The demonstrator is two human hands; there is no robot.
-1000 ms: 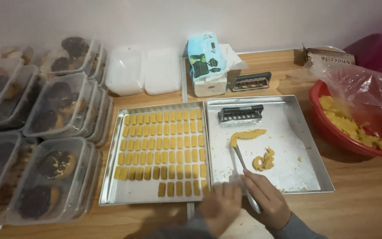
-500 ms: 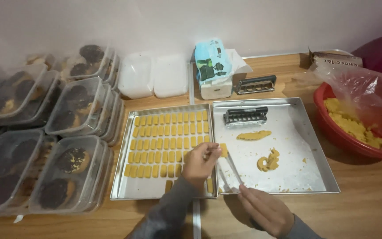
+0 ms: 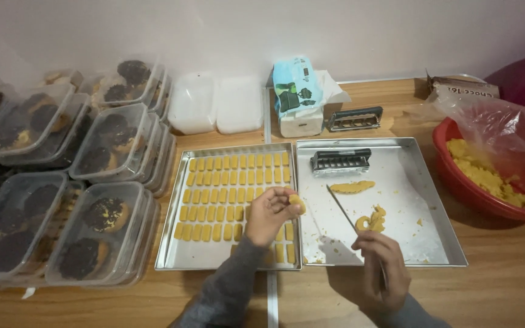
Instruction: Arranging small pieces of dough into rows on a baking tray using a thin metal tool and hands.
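Hands: your left hand [image 3: 270, 212] is over the left tray, fingers closed on a small dough piece [image 3: 297, 203]; your right hand [image 3: 379, 267] is at the near edge of the right tray, closed around the handle of a thin knife [image 3: 341, 209].
Clear boxes: stacks of lidded plastic boxes [image 3: 101, 228] with dark round cookies stand at the far left of the table [image 3: 505, 285].
Left tray: this metal tray [image 3: 171, 246] carries neat rows of small yellow dough rectangles [image 3: 220, 188]; your dough piece is held just above its right side.
White containers: two white boxes [image 3: 217, 103] stand behind the left tray, near the wall.
Tissue pack: a blue and white pack [image 3: 296, 91] stands between the white boxes and a metal cutter [image 3: 353, 118].
Right tray: this tray [image 3: 432, 206] holds a ridged metal press [image 3: 340, 161], a flat dough strip [image 3: 352, 187] and a curled dough scrap [image 3: 372, 220]; the knife blade points between them.
Red bowl: a red bowl [image 3: 457, 182] with yellow dough under clear plastic is at the far right.
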